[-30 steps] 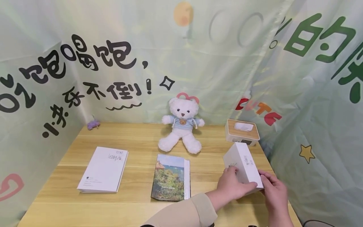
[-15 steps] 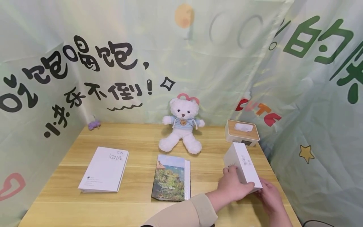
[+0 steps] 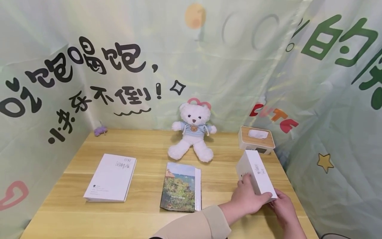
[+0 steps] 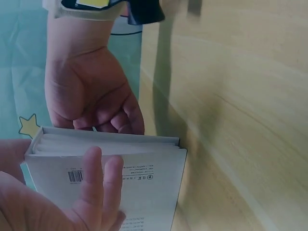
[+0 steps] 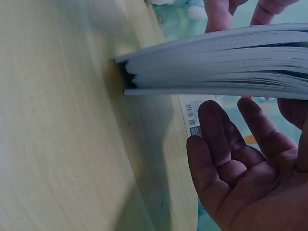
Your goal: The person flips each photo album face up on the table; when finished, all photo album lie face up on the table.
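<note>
A white book (image 3: pixel 259 174) stands tilted on edge at the table's right side, spine up, with small dark writing along it. My left hand (image 3: pixel 247 196) grips it, thumb across the spine and fingers spread on the cover with the barcode, as the left wrist view shows. On the other side, my right hand (image 3: pixel 286 208) is at the lower near end. In the right wrist view, the right hand's loosely bent fingers (image 5: pixel 215 130) lie close to the cover, all on one side. Whether every fingertip touches is unclear. The page edges (image 5: pixel 207 67) face that camera, slightly parted.
Another white book (image 3: pixel 110 177) lies at left on the wooden table (image 3: pixel 146 186). A photo album (image 3: pixel 179 187) with a landscape cover lies mid-table. Behind are a white teddy bear (image 3: pixel 194 131), a tissue box (image 3: pixel 256 139) and a small purple object (image 3: pixel 100 130). Printed cloth (image 3: pixel 221 66) walls the table.
My right hand has shifted slightly lower and further behind the white book's near end, its fingers now less visible. The left hand keeps its grip, and the book has barely moved.
</note>
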Demonstrator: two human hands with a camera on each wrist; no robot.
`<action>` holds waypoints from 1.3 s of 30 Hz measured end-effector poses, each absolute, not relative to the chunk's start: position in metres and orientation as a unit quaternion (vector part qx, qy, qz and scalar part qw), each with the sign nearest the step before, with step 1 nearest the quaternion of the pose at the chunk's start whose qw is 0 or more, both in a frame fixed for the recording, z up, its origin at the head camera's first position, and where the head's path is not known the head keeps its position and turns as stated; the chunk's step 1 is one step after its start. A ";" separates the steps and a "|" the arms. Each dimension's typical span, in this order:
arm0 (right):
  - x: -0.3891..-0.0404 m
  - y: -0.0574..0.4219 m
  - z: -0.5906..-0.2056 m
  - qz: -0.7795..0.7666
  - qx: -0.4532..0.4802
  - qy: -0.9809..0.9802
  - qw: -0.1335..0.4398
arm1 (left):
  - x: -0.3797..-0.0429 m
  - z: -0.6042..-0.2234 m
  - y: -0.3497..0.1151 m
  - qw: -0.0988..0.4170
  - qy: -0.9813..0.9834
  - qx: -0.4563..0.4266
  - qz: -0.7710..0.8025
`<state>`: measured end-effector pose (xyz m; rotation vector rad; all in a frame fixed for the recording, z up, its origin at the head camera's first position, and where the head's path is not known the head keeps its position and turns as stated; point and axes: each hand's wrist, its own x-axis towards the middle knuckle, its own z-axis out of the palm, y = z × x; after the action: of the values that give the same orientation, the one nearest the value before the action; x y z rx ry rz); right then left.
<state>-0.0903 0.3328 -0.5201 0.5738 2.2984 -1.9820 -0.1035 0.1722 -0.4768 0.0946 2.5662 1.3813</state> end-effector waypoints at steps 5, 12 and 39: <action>-0.091 0.330 -0.520 -0.639 0.186 0.746 0.033 | -0.104 -0.477 0.169 0.123 0.846 0.037 0.517; -0.091 0.325 -0.522 -0.611 0.181 0.769 0.055 | -0.108 -0.478 0.165 0.113 0.822 0.033 0.557; -0.090 0.325 -0.520 -0.470 0.122 0.872 0.056 | -0.112 -0.491 0.153 0.156 0.768 -0.010 0.620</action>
<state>-0.0902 0.3254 -0.5205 0.3706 2.6462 -1.4264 -0.1123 0.1531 -0.4912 -0.0278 2.2003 1.7765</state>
